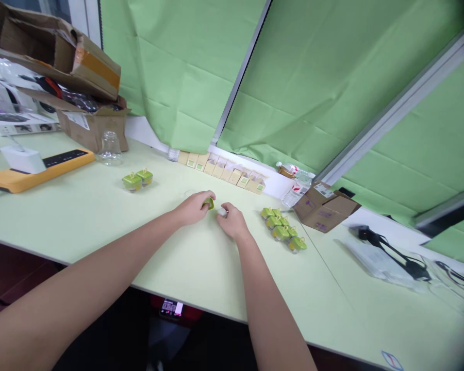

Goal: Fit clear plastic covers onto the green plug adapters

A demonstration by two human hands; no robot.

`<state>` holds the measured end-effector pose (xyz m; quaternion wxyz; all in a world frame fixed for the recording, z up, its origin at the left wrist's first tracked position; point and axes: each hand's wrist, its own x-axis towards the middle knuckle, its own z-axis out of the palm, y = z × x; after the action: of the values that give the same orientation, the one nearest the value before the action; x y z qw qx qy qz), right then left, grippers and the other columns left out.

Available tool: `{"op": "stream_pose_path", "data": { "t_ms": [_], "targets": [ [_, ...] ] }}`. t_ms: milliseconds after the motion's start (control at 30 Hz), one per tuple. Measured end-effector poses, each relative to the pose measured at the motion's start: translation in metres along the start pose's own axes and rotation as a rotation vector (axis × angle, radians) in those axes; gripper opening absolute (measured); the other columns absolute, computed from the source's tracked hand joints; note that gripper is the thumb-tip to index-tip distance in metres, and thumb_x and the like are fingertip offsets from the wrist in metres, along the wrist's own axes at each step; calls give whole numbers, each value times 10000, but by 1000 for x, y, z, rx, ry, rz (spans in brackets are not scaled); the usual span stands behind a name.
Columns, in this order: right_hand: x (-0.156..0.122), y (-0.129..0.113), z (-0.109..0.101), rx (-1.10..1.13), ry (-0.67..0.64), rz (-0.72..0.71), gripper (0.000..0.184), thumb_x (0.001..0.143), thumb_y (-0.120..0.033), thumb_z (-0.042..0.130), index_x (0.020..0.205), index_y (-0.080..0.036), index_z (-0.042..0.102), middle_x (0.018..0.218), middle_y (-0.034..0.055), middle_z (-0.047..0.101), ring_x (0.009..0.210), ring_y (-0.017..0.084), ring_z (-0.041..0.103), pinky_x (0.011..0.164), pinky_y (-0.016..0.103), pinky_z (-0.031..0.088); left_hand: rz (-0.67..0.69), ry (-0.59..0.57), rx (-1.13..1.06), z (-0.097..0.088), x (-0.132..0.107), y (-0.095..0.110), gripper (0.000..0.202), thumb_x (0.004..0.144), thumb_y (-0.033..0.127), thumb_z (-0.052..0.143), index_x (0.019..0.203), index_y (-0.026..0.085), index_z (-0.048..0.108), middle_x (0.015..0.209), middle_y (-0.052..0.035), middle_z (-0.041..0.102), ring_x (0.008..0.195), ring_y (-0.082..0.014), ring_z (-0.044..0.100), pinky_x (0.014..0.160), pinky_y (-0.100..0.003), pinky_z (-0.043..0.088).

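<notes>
My left hand (195, 208) is closed around a small green lid (209, 203) above the middle of the table. Close beside it on the right, my right hand (232, 221) pinches a small whitish, see-through piece (222, 212), partly hidden by the fingers. A gap separates the two held parts. Behind the left hand, a faint clear rim (189, 194) shows on the table. To the left stand two small clear containers with green lids (132, 180). Several more green-lidded containers (280, 232) with yellow inside are grouped to the right of my right hand.
Small cardboard boxes (220, 169) line the wall at the back. An orange power strip (69, 161), a glass jar (110, 147) and open cartons (93, 126) stand left. Plastic bottles (294, 193), a cardboard box (325, 206) and black cables (394, 252) lie right.
</notes>
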<state>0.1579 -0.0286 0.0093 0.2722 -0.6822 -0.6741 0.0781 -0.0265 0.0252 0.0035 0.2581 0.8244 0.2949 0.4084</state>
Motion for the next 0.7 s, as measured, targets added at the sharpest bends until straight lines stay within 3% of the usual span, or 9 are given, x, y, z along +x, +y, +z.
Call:
{"op": "stream_pose_path", "data": {
  "t_ms": [133,333,500,633,700],
  "targets": [
    [1,0,0,18,25,-6,356,778,-252,590,1128,-187,616,1101,104,676,999,236,619,889,364,466,8,12,-20,0,0,-1,329,816,140,454,1096,233,599,941,-34,655,828,-187,590,776,-305,451],
    [1,-12,-3,217,237,-88,220,838,-320,541,1002,-228,656,1028,43,697,958,207,627,839,348,489,3,-33,-113,2,0,0,324,855,160,448,1144,231,576,900,-23,635,806,-168,574,764,-299,445],
    [-1,-26,-6,459,216,-176,205,849,-335,541,947,-233,688,1021,37,705,929,186,631,794,317,512,-135,-3,-516,9,6,7,347,882,226,501,1228,238,523,932,-18,604,630,-96,531,649,-261,456],
    [1,-30,-5,633,196,-88,211,810,-350,600,949,-222,693,1150,60,675,876,171,630,736,299,535,-265,31,-877,7,10,18,451,856,273,595,1288,234,470,1008,-46,597,609,-83,557,593,-258,461],
    [2,-32,-4,691,168,-59,225,788,-353,630,959,-219,689,1112,61,687,837,166,636,728,306,544,-325,35,-997,4,10,23,512,824,251,637,1305,237,460,1007,-48,602,624,-94,579,590,-264,462]
  ]
}}
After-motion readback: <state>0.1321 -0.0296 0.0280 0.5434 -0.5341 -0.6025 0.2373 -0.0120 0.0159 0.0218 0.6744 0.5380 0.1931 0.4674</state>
